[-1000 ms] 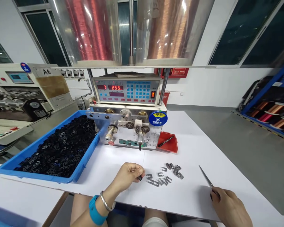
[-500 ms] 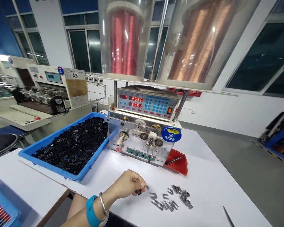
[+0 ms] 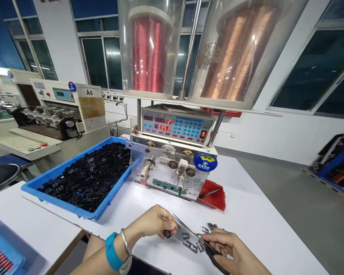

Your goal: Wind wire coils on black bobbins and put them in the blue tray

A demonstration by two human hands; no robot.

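Between the thumb and fingers of my left hand (image 3: 156,221) is a small black plastic piece (image 3: 168,233), mostly covered by the fingers. My right hand (image 3: 227,248) grips a pair of scissors (image 3: 186,225) by its black handles. The blades point up and left, and their tips come close to my left fingertips. Beneath the scissors lie several dark U-shaped metal pieces (image 3: 190,246) on the white table (image 3: 255,225), partly covered by my right hand. A thin wire is faintly visible below the nozzle of the winding machine (image 3: 166,168).
A blue tray (image 3: 96,215) heaped with black plastic parts stands left of the machine. At its right sits a red bin (image 3: 218,204) with a dark pen-like tool. Red (image 3: 151,57) and copper (image 3: 232,57) wire spools stand above. A blue box (image 3: 5,244) occupies the lower left.
My right hand has come into view holding scissors, which reach toward my left hand. The left hand stays nearly in place with the black piece. The machine's upper display reading has changed.
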